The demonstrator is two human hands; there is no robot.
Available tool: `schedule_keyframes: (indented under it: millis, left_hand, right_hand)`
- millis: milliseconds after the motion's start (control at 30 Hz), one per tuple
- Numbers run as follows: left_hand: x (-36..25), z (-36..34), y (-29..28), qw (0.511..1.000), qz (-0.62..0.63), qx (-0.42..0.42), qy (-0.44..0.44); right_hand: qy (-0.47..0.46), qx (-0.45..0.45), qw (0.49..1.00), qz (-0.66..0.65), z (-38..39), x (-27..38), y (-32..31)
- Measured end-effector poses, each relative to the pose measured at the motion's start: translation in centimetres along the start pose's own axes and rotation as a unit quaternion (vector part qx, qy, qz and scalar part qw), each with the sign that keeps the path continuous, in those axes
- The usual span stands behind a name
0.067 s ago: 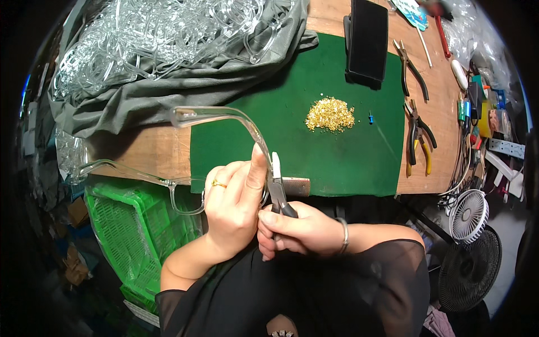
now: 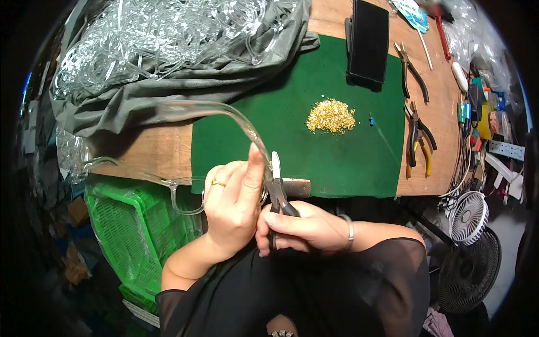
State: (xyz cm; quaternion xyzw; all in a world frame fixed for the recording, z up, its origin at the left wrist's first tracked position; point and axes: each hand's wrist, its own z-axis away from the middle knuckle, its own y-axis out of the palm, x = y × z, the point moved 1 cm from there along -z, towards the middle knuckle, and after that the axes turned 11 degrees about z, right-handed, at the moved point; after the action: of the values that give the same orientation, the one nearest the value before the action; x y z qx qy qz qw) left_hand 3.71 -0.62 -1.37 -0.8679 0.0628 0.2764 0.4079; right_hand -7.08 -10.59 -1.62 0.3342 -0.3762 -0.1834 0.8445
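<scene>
My left hand (image 2: 230, 208) grips a clear eyeglass frame (image 2: 191, 209), one index finger raised along its long curved temple arm (image 2: 236, 117), which rises and bends left, blurred at the tip; the other arm stretches left. My right hand (image 2: 295, 224) is closed around pliers (image 2: 289, 209) with black handles, their silver jaws upright against the arm beside my left fingertip. A pile of small gold-coloured parts (image 2: 330, 117) lies on the green mat (image 2: 353, 163) beyond my hands, with a small blue pin (image 2: 371, 119) to its right.
Clear frames (image 2: 163, 39) are heaped on grey cloth (image 2: 185, 92) at back left. A black phone on a stand (image 2: 368, 45), two more pairs of pliers (image 2: 418, 129) and cables line the right. A green crate (image 2: 120, 230) stands below left, fans (image 2: 467, 218) below right.
My right hand's fingers have drawn up slightly around the handles. The upper temple arm's tip has moved slightly and is now blurred.
</scene>
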Motion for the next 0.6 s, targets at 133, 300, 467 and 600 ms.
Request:
schedule_keyframes:
  millis: [133, 300, 467, 600]
  left_hand:
    - [0.2, -0.2, -1.4, 0.998, 0.016, -0.03, -0.049]
    - [-0.4, -0.5, -1.4, 0.98, 0.141, -0.023, -0.141]
    - [-0.6, -0.7, -1.3, 0.943, 0.24, 0.019, -0.229]
    - [-0.1, -0.5, -0.9, 0.898, 0.332, 0.021, -0.289]
  right_hand:
    - [0.007, 0.056, 0.991, 0.123, 2.3, 2.4, -1.5]
    - [-0.172, -0.324, 0.859, 0.358, 5.2, 4.0, -4.3]
    - [-0.198, -0.421, 0.765, 0.445, 3.6, 1.8, -6.8]
    - [-0.209, -0.408, 0.746, 0.483, 3.8, 2.1, -7.4]
